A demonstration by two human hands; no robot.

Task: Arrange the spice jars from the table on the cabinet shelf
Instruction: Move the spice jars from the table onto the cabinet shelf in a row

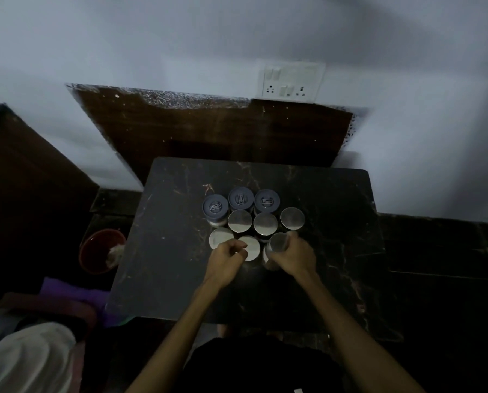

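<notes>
Nearest me, my right hand [292,255] grips a steel-lidded jar [277,246] at the front of the cluster, while my left hand [225,258] hangs loosely curled over a white-lidded jar [251,248], holding nothing. The spice jars [240,221] stand bunched mid-surface on the dark marbled table [166,251]. Beyond: brown cabinet [208,131], wall socket plate [291,80], pale wall; red bucket [95,251] on the floor, left.
</notes>
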